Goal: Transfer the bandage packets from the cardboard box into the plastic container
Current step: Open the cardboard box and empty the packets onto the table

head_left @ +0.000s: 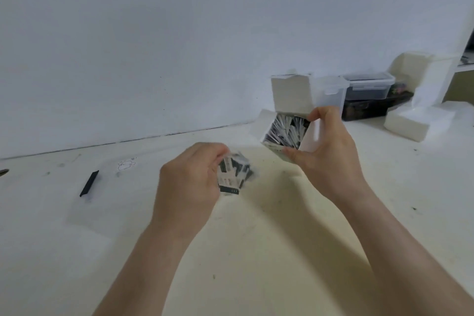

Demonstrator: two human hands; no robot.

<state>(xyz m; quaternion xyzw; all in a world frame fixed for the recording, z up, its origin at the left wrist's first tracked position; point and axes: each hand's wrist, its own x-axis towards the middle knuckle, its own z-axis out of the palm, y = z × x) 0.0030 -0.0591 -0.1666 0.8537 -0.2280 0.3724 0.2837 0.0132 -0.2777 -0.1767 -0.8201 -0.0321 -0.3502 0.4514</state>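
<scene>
The left hand (189,182) pinches a sheaf of packets (232,174) just below-left of the box (291,97), whose open mouth the gripping right hand (331,159) tilts toward it.

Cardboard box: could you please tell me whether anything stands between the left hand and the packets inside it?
Nothing visible does. The cardboard box, gripped by the right hand, is open with its lid flap raised, so the bandage packets inside lie exposed. The left hand, lower left of it, itself grips a bundle of packets.
</scene>
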